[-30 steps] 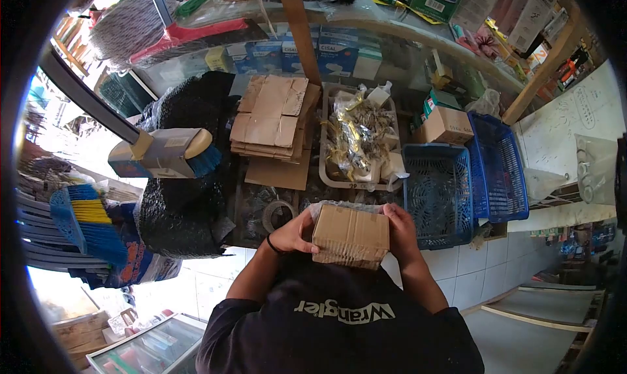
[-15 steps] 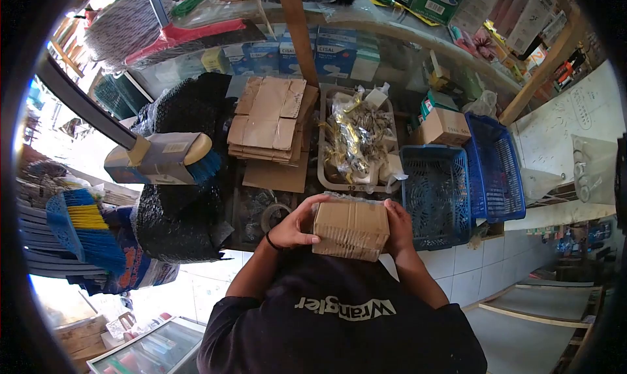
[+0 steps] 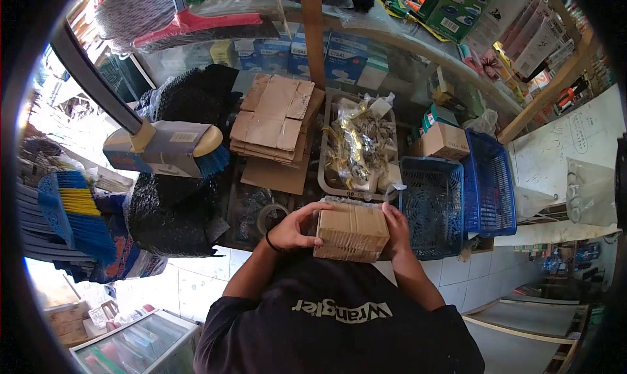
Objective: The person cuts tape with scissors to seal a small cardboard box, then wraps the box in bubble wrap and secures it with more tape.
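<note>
A small brown cardboard box (image 3: pixel 353 230) is held close to my chest, between both hands. My left hand (image 3: pixel 298 227) grips its left side, thumb along the near face and fingers over the top edge. Against the right side presses my right hand (image 3: pixel 396 230), its fingers partly hidden behind the box. Clear plastic shows along the box's far edge. Just beyond it stands a white tray (image 3: pixel 322 171) filled with metal parts in clear and gold plastic bags. Left of the tray lies a stack of flattened cardboard (image 3: pixel 272 116). A roll of tape (image 3: pixel 270 218) sits near my left hand.
Two blue plastic baskets (image 3: pixel 432 250) (image 3: pixel 501 197) stand right of the tray, with a small carton (image 3: pixel 442 142) behind them. A broom (image 3: pixel 163 150) and black plastic wrap (image 3: pixel 173 207) occupy the left. A wooden post (image 3: pixel 312 34) rises behind the cardboard.
The view has turned slightly, so the surroundings appear tilted. Both hands keep their hold on the cardboard box, which has barely moved.
</note>
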`<state>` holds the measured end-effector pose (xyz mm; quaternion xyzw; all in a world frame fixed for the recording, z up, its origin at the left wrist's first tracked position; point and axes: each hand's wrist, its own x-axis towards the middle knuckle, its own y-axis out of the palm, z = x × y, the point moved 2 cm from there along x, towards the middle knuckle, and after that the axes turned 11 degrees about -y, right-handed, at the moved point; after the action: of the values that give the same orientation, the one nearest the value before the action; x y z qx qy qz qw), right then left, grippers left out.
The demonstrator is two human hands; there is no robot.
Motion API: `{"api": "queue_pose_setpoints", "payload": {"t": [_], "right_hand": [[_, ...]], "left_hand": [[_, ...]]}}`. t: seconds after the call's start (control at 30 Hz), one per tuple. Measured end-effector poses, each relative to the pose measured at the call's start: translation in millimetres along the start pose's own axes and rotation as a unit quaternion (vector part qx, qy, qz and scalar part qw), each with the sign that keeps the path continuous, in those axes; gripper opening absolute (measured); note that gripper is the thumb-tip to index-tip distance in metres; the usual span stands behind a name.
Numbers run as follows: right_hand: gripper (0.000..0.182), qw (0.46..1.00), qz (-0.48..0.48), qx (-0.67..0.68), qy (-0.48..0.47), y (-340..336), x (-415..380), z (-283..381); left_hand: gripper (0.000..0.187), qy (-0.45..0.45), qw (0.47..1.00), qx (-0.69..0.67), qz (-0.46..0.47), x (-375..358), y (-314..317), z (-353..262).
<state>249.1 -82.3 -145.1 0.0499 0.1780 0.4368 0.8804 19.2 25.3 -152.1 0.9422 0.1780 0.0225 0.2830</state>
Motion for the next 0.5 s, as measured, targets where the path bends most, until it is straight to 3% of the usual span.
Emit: {"api": "queue_pose_setpoints", "payload": {"t": [0.23, 0.5], "right_hand": [[0.029, 0.998, 0.061, 0.006, -0.017, 5, -6, 11], [0.032, 0.997, 0.022, -0.04, -0.065, 3, -7, 2]], "left_hand": [[0.071, -0.019, 1.0, 0.01, -0.009, 0, 3, -1], [0.077, -0.006, 1.0, 0.023, -0.016, -3, -2, 2]]}}
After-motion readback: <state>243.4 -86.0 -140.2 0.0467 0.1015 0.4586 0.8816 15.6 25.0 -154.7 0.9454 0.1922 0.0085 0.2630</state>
